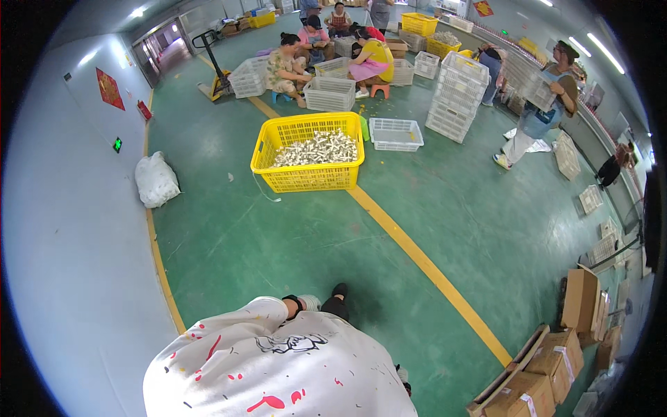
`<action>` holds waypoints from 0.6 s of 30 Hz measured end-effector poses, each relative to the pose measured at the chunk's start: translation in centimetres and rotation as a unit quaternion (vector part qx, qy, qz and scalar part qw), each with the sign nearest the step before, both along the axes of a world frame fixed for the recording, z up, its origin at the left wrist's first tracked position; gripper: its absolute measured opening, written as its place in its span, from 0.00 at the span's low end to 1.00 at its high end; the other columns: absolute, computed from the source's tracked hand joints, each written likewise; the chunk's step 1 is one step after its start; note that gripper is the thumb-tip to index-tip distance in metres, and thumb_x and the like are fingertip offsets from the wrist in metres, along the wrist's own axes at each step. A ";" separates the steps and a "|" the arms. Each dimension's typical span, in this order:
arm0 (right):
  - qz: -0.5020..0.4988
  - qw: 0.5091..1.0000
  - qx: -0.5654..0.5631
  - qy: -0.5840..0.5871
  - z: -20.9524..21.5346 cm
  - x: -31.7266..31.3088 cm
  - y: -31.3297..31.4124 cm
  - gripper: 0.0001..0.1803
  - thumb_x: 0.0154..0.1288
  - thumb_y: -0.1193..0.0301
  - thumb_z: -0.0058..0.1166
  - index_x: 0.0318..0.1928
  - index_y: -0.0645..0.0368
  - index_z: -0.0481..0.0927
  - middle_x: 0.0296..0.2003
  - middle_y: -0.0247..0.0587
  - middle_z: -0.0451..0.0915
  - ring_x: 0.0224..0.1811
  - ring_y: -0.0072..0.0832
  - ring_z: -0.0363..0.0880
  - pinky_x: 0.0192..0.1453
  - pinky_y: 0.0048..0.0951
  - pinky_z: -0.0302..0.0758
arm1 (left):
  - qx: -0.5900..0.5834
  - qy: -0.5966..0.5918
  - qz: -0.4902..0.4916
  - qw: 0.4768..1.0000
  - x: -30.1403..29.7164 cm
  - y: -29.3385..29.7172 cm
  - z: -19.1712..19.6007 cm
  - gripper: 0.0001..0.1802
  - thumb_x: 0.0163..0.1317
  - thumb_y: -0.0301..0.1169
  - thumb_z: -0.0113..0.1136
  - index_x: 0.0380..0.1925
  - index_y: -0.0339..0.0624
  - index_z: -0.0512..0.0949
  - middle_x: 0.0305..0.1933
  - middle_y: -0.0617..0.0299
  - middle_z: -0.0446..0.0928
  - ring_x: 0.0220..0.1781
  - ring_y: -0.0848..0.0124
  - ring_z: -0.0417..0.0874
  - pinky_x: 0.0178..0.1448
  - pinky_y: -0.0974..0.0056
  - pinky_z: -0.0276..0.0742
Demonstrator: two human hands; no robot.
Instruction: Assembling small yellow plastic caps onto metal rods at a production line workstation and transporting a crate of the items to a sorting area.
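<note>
My left hand (pixel 310 303), in what looks like a pale grey glove with a black band at the wrist, shows just past the front of my white shirt (pixel 278 361). Its fingers are too small and unclear to read. Of my right hand (pixel 403 376) only a pale bit beside a dark band shows at the shirt's right edge; the rest is hidden. No object is visible in either hand. Farther ahead on the green floor stands a yellow plastic crate (pixel 306 182), heaped with small white and brownish pieces (pixel 316 149). A white strap (pixel 267 195) trails from its front left corner.
A shallow white crate (pixel 396 135) lies right of the yellow one. Stacked crates (pixel 456 97) stand behind, near seated people (pixel 372 59) and a person carrying crates (pixel 545 104). A white sack (pixel 156 181) leans by the left wall; cardboard boxes (pixel 517 396) sit at lower right.
</note>
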State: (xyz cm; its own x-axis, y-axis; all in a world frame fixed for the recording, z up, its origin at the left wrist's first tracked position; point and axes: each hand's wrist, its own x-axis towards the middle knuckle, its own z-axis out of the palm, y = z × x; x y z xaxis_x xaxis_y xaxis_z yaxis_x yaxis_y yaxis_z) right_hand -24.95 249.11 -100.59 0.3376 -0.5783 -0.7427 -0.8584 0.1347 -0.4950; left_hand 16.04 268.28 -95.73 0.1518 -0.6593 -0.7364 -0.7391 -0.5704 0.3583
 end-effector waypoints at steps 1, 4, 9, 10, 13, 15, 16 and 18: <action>-0.014 1.000 0.007 -0.001 0.2 0.1 0.2 0.29 0.52 0.60 0.55 0.53 0.56 0.62 0.42 0.51 0.76 0.39 0.38 0.75 0.45 0.35 0.71 | -0.006 0.015 0.000 1.000 0.1 -0.2 0.2 0.18 0.54 0.40 0.53 0.44 0.51 0.80 0.44 0.52 0.80 0.47 0.53 0.79 0.50 0.54 0.73; -0.050 0.998 0.030 -0.005 0.9 0.3 0.8 0.36 0.53 0.61 0.56 0.60 0.56 0.56 0.45 0.51 0.74 0.42 0.37 0.73 0.48 0.35 0.70 | -0.014 0.013 0.004 1.000 -0.2 -0.8 0.7 0.18 0.53 0.39 0.52 0.43 0.50 0.80 0.43 0.52 0.80 0.46 0.53 0.79 0.50 0.54 0.74; -0.105 0.993 0.060 -0.009 0.3 0.0 1.6 0.45 0.55 0.61 0.57 0.68 0.57 0.48 0.49 0.51 0.73 0.45 0.36 0.71 0.52 0.34 0.69 | -0.018 0.026 -0.006 0.999 -0.2 -1.6 1.7 0.18 0.52 0.39 0.53 0.43 0.50 0.80 0.43 0.51 0.80 0.46 0.53 0.79 0.49 0.54 0.74; -0.082 0.997 0.001 0.010 -0.9 -0.8 2.1 0.45 0.54 0.60 0.58 0.68 0.56 0.48 0.49 0.52 0.73 0.46 0.38 0.72 0.52 0.35 0.69 | -0.023 0.024 -0.015 0.999 -0.3 -2.5 2.1 0.18 0.52 0.39 0.53 0.42 0.49 0.80 0.43 0.51 0.80 0.46 0.53 0.80 0.49 0.53 0.74; 0.002 0.998 -0.050 0.032 -1.1 -0.6 1.4 0.38 0.55 0.58 0.56 0.63 0.55 0.53 0.47 0.53 0.74 0.45 0.41 0.74 0.50 0.36 0.70 | -0.022 0.027 -0.001 0.999 -0.3 -1.9 2.7 0.18 0.52 0.39 0.53 0.42 0.49 0.80 0.43 0.51 0.80 0.46 0.53 0.80 0.48 0.53 0.74; 0.095 0.994 -0.042 0.037 1.8 0.8 0.2 0.26 0.57 0.59 0.51 0.54 0.54 0.65 0.42 0.52 0.77 0.41 0.44 0.76 0.46 0.38 0.72 | -0.021 0.018 0.009 1.000 -0.2 -0.7 2.0 0.18 0.52 0.40 0.53 0.42 0.50 0.80 0.43 0.51 0.80 0.46 0.53 0.80 0.49 0.53 0.74; 0.135 0.989 -0.038 0.040 3.2 1.3 -0.2 0.21 0.58 0.59 0.49 0.49 0.54 0.71 0.40 0.52 0.79 0.40 0.45 0.78 0.44 0.39 0.73 | -0.019 0.011 0.006 1.000 -0.2 -0.6 1.8 0.18 0.52 0.40 0.53 0.42 0.50 0.80 0.43 0.51 0.80 0.46 0.53 0.80 0.49 0.54 0.74; 0.179 0.982 -0.033 0.039 2.1 0.9 -0.6 0.17 0.58 0.59 0.47 0.45 0.54 0.77 0.38 0.52 0.80 0.38 0.46 0.79 0.42 0.41 0.74 | -0.016 0.004 0.007 1.000 -0.2 0.0 1.4 0.18 0.52 0.40 0.53 0.42 0.51 0.80 0.42 0.52 0.80 0.46 0.53 0.80 0.49 0.54 0.74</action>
State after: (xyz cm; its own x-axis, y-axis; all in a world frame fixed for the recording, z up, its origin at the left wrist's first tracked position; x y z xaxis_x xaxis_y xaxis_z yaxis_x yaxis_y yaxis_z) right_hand -24.05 248.52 -98.47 0.4711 -0.4808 -0.7395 -0.8809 -0.2133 -0.4225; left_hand 15.87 268.27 -94.29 0.1554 -0.6801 -0.7164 -0.7284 -0.5688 0.3820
